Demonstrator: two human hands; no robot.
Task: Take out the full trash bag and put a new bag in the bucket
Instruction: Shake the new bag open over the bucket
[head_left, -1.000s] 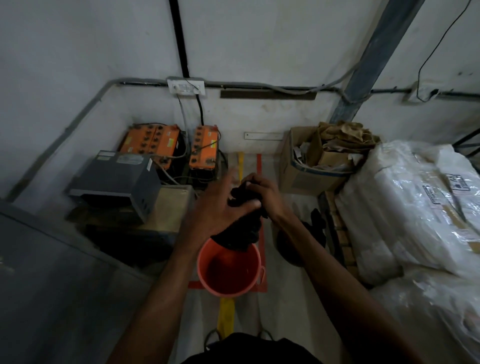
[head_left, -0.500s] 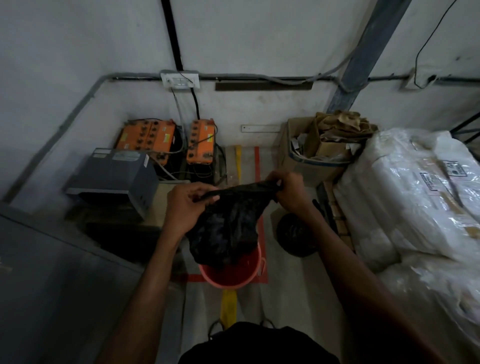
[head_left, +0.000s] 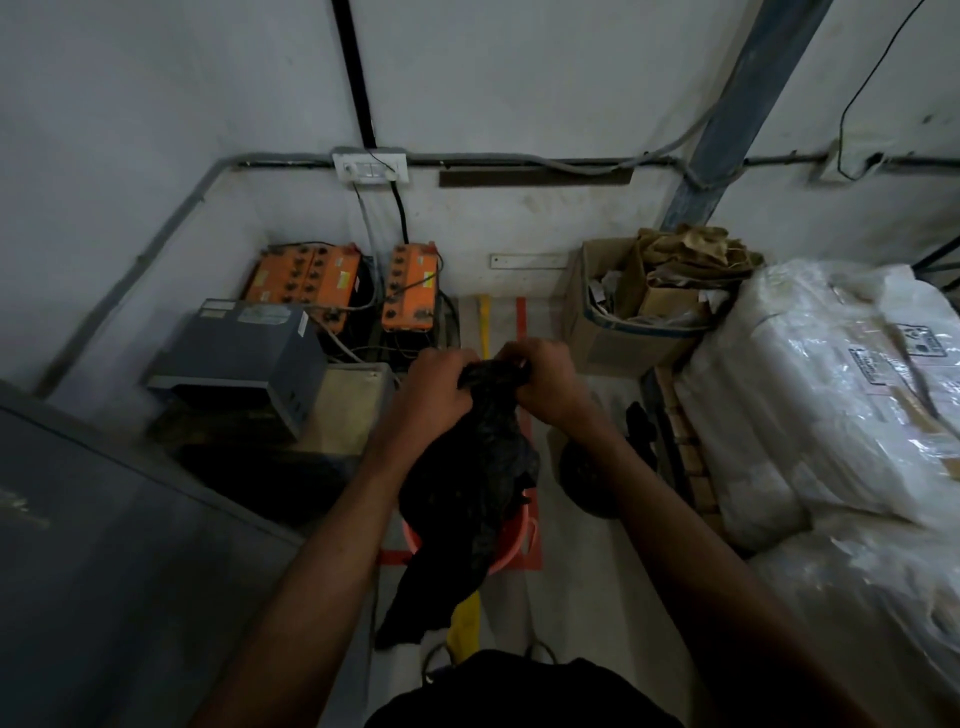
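Note:
A new black trash bag (head_left: 467, 499) hangs unfolded from both my hands. My left hand (head_left: 434, 392) and my right hand (head_left: 545, 382) grip its top edge close together, above the bucket. The orange bucket (head_left: 514, 540) stands on the floor below, mostly hidden by the hanging bag; only its right rim and handle show. A dark round full trash bag (head_left: 587, 475) lies on the floor just right of the bucket.
A grey box unit (head_left: 244, 358) and orange batteries (head_left: 306, 280) with cables stand at the left by the wall. A cardboard box (head_left: 618, 322) of paper scraps sits at the back right. Large plastic-wrapped bundles (head_left: 831, 415) fill the right side. A grey panel (head_left: 104, 545) is at lower left.
My hands pulled the bag's top apart, then came back together. The bag has unfolded and hangs much longer, now covering most of the bucket.

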